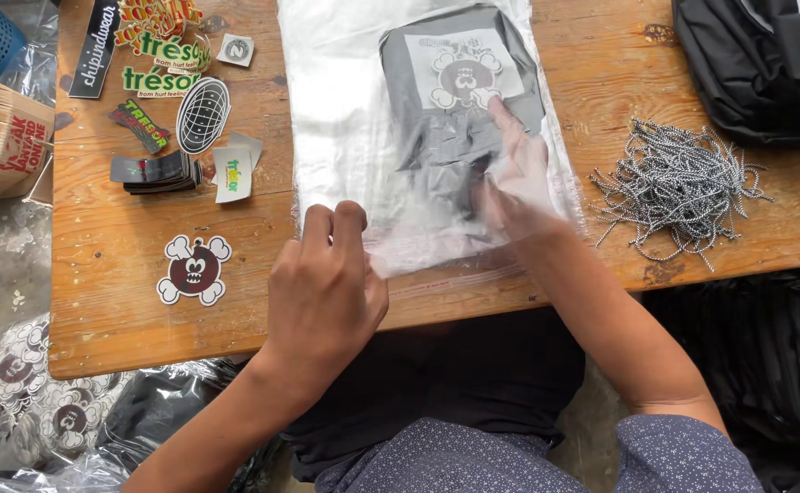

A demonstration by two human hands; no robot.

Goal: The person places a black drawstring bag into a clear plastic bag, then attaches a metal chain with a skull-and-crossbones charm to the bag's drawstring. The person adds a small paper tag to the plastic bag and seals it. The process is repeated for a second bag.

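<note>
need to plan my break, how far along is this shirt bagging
Done: the folded dark shirt sits deep in the clear bag. In hand: right hand is inside it on the shirt; left hand pinches the open edge. Left: the bag's mouth is unsealed.

Left hand (pixel 325 283) knuckles-up, pinching; right hand (pixel 517 173) flat (fingers extended).

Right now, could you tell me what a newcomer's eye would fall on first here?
First, the clear plastic bag at the middle of the wooden table, with a folded dark garment inside. The right hand is pushed into the bag against the garment, while the left hand pinches the bag's open edge. Next come the round skull-like sticker at the left and the heap of black-and-white cords at the right.
</note>
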